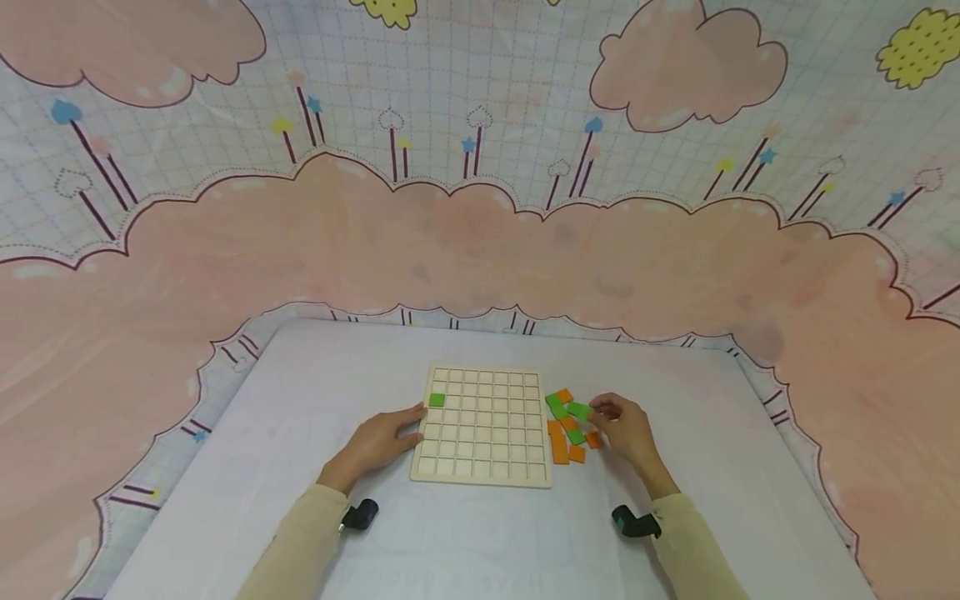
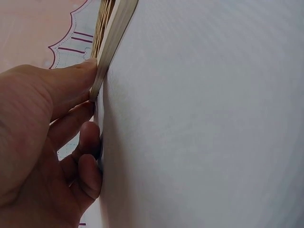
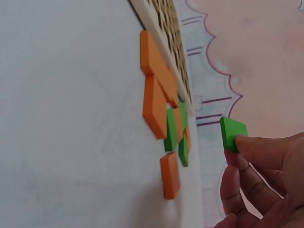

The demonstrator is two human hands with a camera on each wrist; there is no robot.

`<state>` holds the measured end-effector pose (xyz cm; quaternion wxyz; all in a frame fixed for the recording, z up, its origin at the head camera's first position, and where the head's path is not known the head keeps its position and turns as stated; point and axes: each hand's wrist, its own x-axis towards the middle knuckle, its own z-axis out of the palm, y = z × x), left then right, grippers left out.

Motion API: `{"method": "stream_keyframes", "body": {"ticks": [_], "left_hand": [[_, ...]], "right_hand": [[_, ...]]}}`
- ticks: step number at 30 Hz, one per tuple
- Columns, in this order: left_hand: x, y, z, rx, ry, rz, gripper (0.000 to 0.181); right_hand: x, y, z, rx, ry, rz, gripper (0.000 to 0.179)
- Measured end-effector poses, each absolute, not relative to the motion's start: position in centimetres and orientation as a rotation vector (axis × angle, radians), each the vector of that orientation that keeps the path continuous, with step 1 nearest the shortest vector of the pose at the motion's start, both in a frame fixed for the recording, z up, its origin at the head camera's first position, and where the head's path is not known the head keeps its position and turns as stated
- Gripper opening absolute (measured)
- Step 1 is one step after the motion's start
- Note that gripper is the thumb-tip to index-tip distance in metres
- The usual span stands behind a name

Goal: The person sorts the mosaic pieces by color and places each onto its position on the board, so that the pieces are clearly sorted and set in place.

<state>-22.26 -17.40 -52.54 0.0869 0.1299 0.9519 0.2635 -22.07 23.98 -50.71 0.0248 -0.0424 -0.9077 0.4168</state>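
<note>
A pale wooden grid board (image 1: 480,482) lies on the table, with one green tile (image 1: 437,400) in its leftmost column, toward the far end. My left hand (image 1: 381,438) rests at the board's left edge; its thumb and forefinger touch the rim, and the other fingers curl loosely in the left wrist view. Right of the board, my right hand (image 1: 624,427) pinches a green square tile (image 3: 232,131) between thumb and fingers, raised above the table. Loose orange tiles (image 1: 560,450) and green tiles (image 1: 575,437) lie bunched between the board and this hand, some overlapping.
The white table (image 1: 247,467) extends around the board. Behind it hangs a patterned cloth (image 1: 480,250) with pink clouds. A black wrist device (image 1: 360,515) sits by the left sleeve and another black device (image 1: 636,523) by the right one.
</note>
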Motion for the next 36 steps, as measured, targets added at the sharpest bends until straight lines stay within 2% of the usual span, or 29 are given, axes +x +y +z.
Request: {"method": "stream_keyframes", "body": {"ticks": [16, 36], "left_hand": [[-22.2, -17.3, -52.5, 0.387, 2.855, 0.769, 0.053], [-21.9, -17.3, -52.6, 0.389, 2.848, 0.798, 0.053]], "right_hand": [[-22.0, 21.2, -49.1, -0.072, -2.733, 1.364, 0.016], [-22.8, 16.6, -49.5, -0.004, -2.682, 1.495, 0.013]]}}
